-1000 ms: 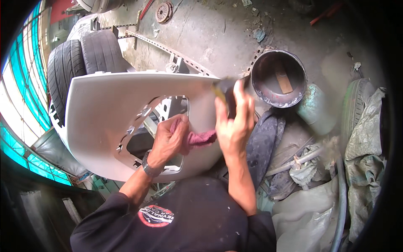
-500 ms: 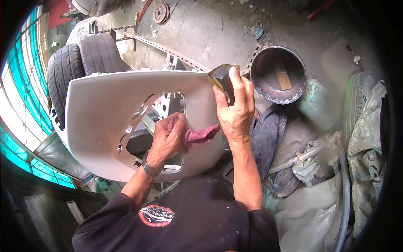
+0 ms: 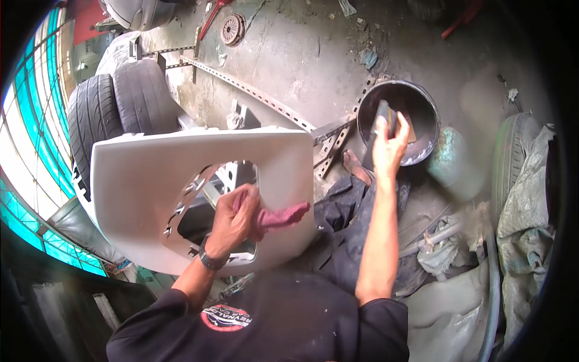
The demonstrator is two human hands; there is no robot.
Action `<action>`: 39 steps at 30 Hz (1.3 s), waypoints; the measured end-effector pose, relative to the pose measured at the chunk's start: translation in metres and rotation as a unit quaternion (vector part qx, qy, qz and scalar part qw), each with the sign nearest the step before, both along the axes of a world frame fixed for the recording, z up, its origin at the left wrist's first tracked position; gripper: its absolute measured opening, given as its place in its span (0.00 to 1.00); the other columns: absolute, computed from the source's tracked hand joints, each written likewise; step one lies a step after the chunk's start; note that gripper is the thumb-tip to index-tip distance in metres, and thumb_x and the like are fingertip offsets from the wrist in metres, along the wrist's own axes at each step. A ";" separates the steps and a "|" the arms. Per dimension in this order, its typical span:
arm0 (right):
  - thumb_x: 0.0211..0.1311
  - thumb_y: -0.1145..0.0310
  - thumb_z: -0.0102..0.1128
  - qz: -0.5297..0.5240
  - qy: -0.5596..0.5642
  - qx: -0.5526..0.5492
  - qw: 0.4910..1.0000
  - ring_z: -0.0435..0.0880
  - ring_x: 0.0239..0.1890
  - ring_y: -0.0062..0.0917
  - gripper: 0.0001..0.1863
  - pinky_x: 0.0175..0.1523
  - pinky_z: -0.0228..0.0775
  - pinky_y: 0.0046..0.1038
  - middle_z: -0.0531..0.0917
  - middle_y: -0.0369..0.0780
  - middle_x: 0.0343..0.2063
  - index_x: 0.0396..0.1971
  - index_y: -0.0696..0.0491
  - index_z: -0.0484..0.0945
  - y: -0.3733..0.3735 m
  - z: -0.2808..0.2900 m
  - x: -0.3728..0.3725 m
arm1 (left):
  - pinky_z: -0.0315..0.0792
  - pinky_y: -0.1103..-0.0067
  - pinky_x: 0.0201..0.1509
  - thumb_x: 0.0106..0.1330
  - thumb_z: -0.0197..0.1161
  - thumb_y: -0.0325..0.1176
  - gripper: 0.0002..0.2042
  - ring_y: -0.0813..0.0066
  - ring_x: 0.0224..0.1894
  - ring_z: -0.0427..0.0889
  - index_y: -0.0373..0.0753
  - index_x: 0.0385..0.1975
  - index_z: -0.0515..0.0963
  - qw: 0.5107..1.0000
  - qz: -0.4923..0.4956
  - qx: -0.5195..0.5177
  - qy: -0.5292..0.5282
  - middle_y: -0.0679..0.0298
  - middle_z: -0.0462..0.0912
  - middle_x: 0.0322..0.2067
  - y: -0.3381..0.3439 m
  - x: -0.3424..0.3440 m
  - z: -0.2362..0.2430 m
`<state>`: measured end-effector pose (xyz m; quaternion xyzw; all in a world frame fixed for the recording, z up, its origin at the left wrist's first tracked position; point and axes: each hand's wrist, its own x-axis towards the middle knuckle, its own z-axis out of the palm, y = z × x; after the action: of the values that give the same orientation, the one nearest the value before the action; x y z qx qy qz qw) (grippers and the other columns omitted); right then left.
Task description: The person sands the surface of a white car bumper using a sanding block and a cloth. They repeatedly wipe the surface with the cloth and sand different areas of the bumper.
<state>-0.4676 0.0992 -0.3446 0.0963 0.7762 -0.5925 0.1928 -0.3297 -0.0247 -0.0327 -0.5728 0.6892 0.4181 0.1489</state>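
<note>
A pale grey car bumper [image 3: 142,175] lies across in front of me, with a large opening through its middle. My left hand [image 3: 234,220] is closed round a pink cloth [image 3: 280,218] at the right edge of that opening; the cloth's loose end hangs over the bumper's surface. Off to the right, my right hand [image 3: 391,149] grips a dark piece of sandpaper [image 3: 384,113], seen nearly edge-on and apparently folded round a block. It is over the mouth of a black bucket [image 3: 427,114]. Inside the bucket, a brown flat strip [image 3: 412,130] is partly hidden by my fingers.
Two tyres [image 3: 142,93] stand behind the bumper's left end. A perforated metal frame [image 3: 259,90] runs behind and under it. Beyond the bucket are a whitish-green container [image 3: 452,160] and another tyre [image 3: 509,151] beside grey sheeting [image 3: 525,223]. A clutch disc [image 3: 232,29] lies on the floor.
My right hand has moved right with the sandpaper, from the bumper's upper right corner to over the bucket. The left hand still holds the cloth, and the view has shifted slightly.
</note>
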 end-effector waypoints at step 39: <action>0.64 0.71 0.66 0.164 0.095 -0.035 0.981 0.78 0.54 0.50 0.29 0.58 0.70 0.43 0.78 0.56 0.52 0.63 0.62 0.69 -0.056 0.169 0.054 | 0.63 0.84 0.12 0.80 0.51 0.40 0.15 0.83 0.10 0.73 0.35 0.34 0.74 0.994 0.054 0.035 0.085 0.71 0.71 0.14 -0.018 0.011 -0.045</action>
<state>-0.4133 0.0427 -0.1751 -0.0961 0.7748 -0.5863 0.2159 -0.3189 -0.0431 -0.0780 -0.5660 0.6520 0.4970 0.0870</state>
